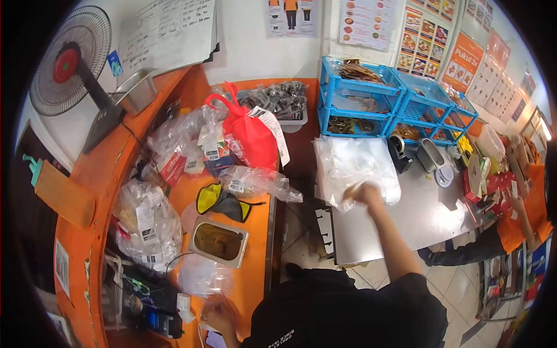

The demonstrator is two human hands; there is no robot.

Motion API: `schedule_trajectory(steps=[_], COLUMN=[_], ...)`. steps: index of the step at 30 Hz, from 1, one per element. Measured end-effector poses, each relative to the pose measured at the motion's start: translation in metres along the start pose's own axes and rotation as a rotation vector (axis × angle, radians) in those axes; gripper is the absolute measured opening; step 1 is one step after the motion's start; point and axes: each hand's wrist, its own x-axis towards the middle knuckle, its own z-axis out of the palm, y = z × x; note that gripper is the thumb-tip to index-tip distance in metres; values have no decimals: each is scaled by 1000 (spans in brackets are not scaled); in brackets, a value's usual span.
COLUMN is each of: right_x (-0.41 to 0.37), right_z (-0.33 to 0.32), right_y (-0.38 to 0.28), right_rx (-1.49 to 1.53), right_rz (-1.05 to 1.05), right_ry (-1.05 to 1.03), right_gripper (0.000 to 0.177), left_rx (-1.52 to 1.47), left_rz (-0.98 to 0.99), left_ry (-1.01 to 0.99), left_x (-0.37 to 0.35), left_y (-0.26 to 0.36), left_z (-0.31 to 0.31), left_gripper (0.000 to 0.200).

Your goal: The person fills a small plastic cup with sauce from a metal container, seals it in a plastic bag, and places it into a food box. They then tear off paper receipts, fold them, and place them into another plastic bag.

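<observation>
My right hand [365, 195] is over the near edge of a stack of clear plastic bags [362, 159] on the steel table, its fingers closed on a bag's corner and slightly blurred. At the lower left, my left hand [218, 316] lies low over the orange counter with loosely bent fingers and nothing seen in them. Beside it are a clear plastic bag [203, 277], a small white cup-like item [184, 307] and a phone [215, 340]. Farther up the counter sits a steel pan [219, 242] with a little brown content.
A red bag [250, 136] with a receipt and several packed plastic bags [148, 226] crowd the counter. Blue stacked baskets [360, 98] and a tape dispenser [399, 152] stand behind the bag stack. At far right, a person in orange [525, 214] works by red boxes. A floor gap separates counter and table.
</observation>
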Motion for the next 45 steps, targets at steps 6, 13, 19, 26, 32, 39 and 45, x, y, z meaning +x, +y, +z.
schedule_trajectory(steps=[6,13,19,26,32,39,45], right_x=[71,13,-83,-191,-182,-160,-169], right_z=[-92,2,67,106,109,102,109], right_y=[12,-95,-219,-295,-307,-303,-296], right_rx=[1136,660,983,932,958,870,790], right_rz=[195,-203,-589,-749,-604,-627,-701], right_ry=[537,290,-331,-1086,-1253,-1163,-1154], right_gripper=[46,30,6,7,11,13,10], left_rx=[-112,-461,-753,-831,-1178,-1168,-1242], left_rz=[-97,-211,-175,-9,-39,-39,-1], left_ry=[-29,554,346,338,159,-319,-457], left_x=[1,-4,22,50,48,59,61], left_y=[-13,-17,30,110,98,54,86], left_z=[9,1,-64,-122,-132,-153,-154], left_gripper=[7,17,13,17,28,43,22])
